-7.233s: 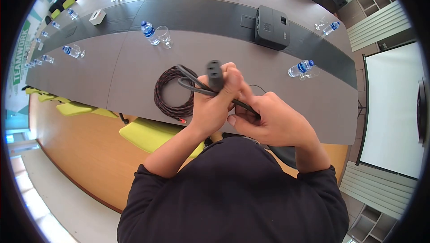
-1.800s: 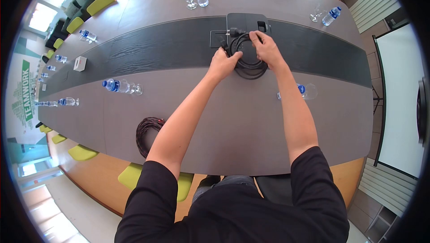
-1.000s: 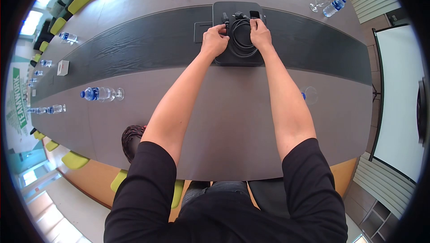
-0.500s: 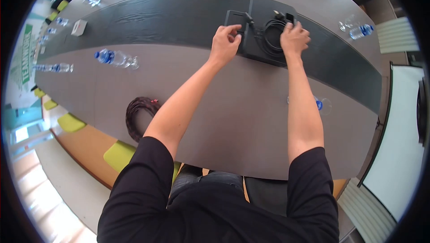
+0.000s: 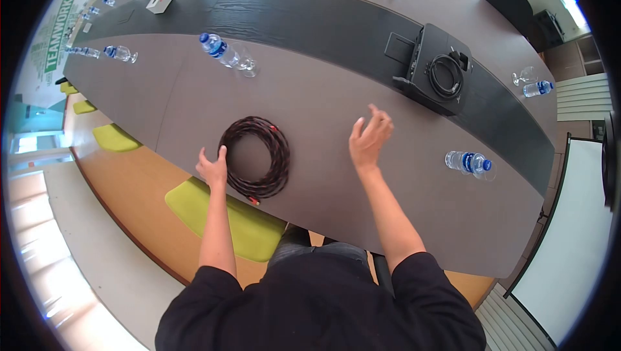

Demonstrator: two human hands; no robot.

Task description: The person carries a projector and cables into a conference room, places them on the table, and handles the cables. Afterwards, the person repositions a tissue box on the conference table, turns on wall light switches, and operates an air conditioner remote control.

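Observation:
A coiled dark red and black braided cable (image 5: 280, 157) with red connectors lies near the table's front edge. My left hand (image 5: 213, 167) is at the coil's left side with fingers apart; whether the thumb touches it I cannot tell. Over the table between the coil and the projector, my right hand (image 5: 371, 136) hangs with its fingers spread and holds nothing. The black projector (image 5: 424, 92) stands on the table's dark strip, and a coiled black power cable (image 5: 432, 78) rests on top of it.
A water bottle (image 5: 218, 50) and a glass (image 5: 245, 64) stand beyond the braided coil. Another bottle (image 5: 467, 162) is at the right, below the projector. A white box (image 5: 159, 2) sits far left on the table (image 5: 310, 105). Green chairs (image 5: 223, 218) line the front edge.
Both hands have come away from the projector. The left moved down and left to the braided coil, the right back towards the body. The black cable stays on the projector. The view has turned left.

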